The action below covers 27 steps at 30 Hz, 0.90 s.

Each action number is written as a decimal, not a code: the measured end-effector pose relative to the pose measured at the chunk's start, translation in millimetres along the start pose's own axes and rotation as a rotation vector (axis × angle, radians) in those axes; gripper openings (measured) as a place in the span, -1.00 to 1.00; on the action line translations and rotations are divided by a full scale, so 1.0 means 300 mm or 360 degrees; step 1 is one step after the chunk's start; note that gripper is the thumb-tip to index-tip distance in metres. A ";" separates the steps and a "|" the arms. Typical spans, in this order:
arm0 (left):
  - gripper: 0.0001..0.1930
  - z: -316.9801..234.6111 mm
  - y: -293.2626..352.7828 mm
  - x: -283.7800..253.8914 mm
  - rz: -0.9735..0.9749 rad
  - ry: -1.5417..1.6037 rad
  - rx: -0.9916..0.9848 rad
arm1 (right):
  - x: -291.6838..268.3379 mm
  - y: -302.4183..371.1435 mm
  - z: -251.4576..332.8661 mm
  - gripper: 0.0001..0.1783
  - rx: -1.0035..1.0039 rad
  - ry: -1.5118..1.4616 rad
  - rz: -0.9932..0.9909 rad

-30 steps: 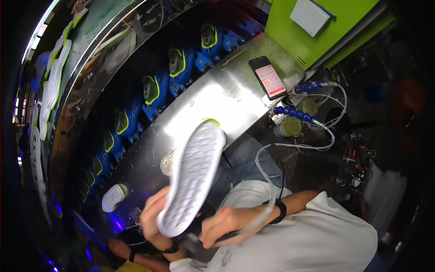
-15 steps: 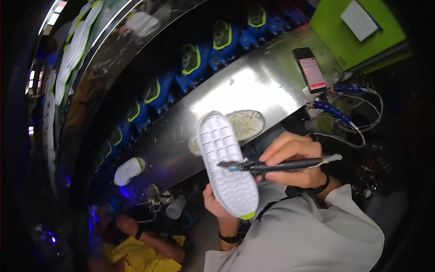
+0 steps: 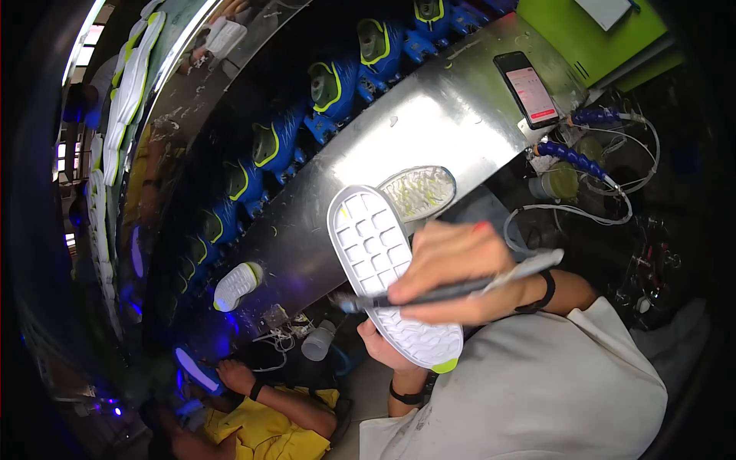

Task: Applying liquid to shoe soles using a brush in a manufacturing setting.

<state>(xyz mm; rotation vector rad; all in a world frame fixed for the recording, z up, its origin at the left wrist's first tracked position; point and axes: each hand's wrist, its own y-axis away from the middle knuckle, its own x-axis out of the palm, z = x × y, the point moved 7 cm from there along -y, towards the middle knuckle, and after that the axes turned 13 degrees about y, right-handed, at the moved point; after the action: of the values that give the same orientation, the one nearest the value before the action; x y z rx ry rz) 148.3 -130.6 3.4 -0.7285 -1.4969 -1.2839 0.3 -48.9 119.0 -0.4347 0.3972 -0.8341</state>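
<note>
Head view, clock positions reading from the held sole.

Item: sole [image 3: 372, 241], white, lime-tipped, hanging over the near edge of the bench [image 3: 406, 130], its gridded face showing and its length leaning from 11 to 5 o'clock.

Item: left hand [image 3: 383, 349], at 6 o'clock, clamping the sole's lower part; this hold is staying as it was half a second ago.

Item: right hand [image 3: 456, 268], at 3 o'clock, blurring, closing its fingers around the brush [image 3: 452, 291].

Change: the brush, whose tip was showing over the middle of the face, is now crossing the lower half and poking past the 8-o'clock edge. By judgement, the stroke is moving outward to the rim; whether the bristles are touching, the blur is hiding.

Surroundings: second sole [image 3: 418, 192] lying at 12 to 1; phone [image 3: 527, 88] resting at 1; blue hoses [image 3: 571, 157] curling at 2; blue shoes [image 3: 330, 84] lining up from 9 to 12; white piece [image 3: 238, 286] sitting at 9; a co-worker's hand [image 3: 238, 376] showing at 8.
</note>
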 end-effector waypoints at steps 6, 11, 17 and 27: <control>-0.25 0.060 -0.037 0.105 0.0423 -0.0447 0.0135 | 0.078 0.108 0.103 -0.67 -0.0065 0.0331 0.0092; -0.11 0.087 -0.072 0.199 0.0086 0.0320 -0.0024 | -0.050 0.102 0.069 -0.73 0.0359 0.0339 -0.0063; -0.09 0.070 -0.139 0.206 0.0138 -0.0155 -0.0280 | -0.058 0.152 0.086 -0.68 0.0518 -0.0551 0.0161; -0.13 0.025 -0.092 0.289 0.0025 -0.0210 -0.0403 | -0.167 0.084 0.158 -0.78 0.0307 0.0340 0.0381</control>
<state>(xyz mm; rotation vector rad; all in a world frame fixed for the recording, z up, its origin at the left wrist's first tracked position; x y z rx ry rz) 93.0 -144.0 74.8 -1.0039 -1.4435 -1.4534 9.0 14.8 154.2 -0.1154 0.5491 -0.6792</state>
